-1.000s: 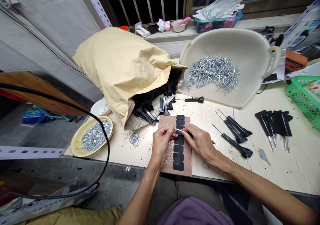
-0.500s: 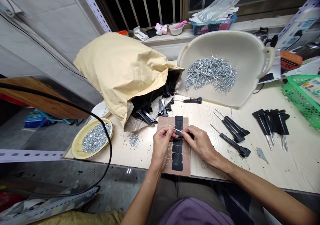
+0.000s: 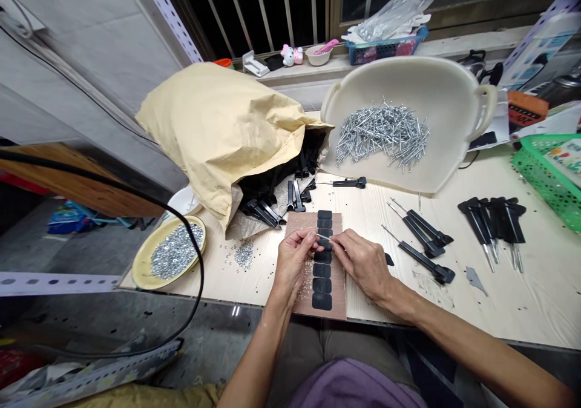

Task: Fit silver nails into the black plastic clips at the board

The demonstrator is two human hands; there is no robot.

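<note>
A thin metal rod (image 3: 324, 237) spans the gap between my two hands, above a brown board (image 3: 336, 305) with a column of black rounded pads (image 3: 322, 285). My left hand (image 3: 296, 258) pinches the rod's left end; anything small between those fingertips is hidden. At its other end, my right hand (image 3: 363, 261) closes thumb and fingers on the rod. A black plastic piece (image 3: 389, 259) pokes out beside the right hand, mostly covered by it. Several black handles with metal rods (image 3: 424, 263) lie to the right. Small metal pieces (image 3: 244, 255) are scattered left of the board.
Behind my hands, a yellow sack (image 3: 218, 129) spills black plastic parts (image 3: 265, 208). Metal pins fill part of a white basin (image 3: 447, 93). A yellow bowl (image 3: 140, 269) holds small metal pieces at left. More black handles (image 3: 492, 226) and a green basket (image 3: 549, 178) are at right.
My right hand has turned slightly, its fingers more curled, and a black plastic piece now shows beside it. Left hand and rod hold almost the same place.
</note>
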